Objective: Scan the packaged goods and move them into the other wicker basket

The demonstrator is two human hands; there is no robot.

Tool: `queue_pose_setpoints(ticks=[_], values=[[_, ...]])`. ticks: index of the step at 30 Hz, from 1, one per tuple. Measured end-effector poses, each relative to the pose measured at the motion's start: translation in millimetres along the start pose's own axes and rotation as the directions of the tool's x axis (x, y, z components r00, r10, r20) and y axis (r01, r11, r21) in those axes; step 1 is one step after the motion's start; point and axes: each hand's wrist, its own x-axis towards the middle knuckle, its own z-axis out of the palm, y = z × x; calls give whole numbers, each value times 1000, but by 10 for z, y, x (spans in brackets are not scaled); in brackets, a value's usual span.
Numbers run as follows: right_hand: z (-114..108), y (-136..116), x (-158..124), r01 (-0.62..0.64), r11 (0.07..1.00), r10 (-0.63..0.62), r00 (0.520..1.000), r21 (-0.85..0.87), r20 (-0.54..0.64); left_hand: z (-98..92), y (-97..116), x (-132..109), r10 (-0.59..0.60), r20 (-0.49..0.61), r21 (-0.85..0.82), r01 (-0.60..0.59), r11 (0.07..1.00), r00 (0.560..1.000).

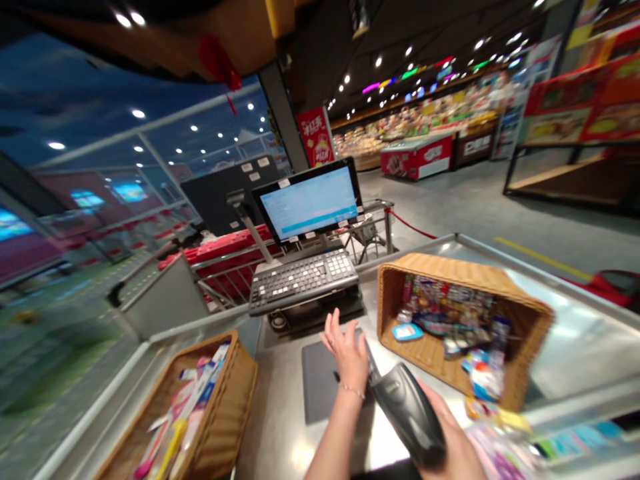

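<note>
My left hand, a bracelet on its wrist, reaches over a dark grey mat with its fingers spread and nothing in them. Whether it touches anything beneath is not clear. In my right hand is a black barcode scanner, gripped from the right side and angled up to the left. Just beyond the left hand stands a black keyboard with white labels on some keys. Above it a lit monitor shows a mostly blue screen, its text too blurred to read.
A wicker basket of small packets lies tipped toward me on the right. Another basket holding long, colourful packaged items stands at left. Loose packets lie lower right. Behind the counter are a shopping cart and a red freezer.
</note>
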Motion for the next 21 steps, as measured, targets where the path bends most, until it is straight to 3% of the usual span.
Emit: queue_pose_setpoints(ticks=[9,21], values=[[-53,-23,17,-19,992,22,1000,-127,18,102,107,-45,36,40,-35,-35,999,999],[-119,70,32,-79,991,83,996,-106,30,172,250,-91,101,69,-53,-97,994,993]])
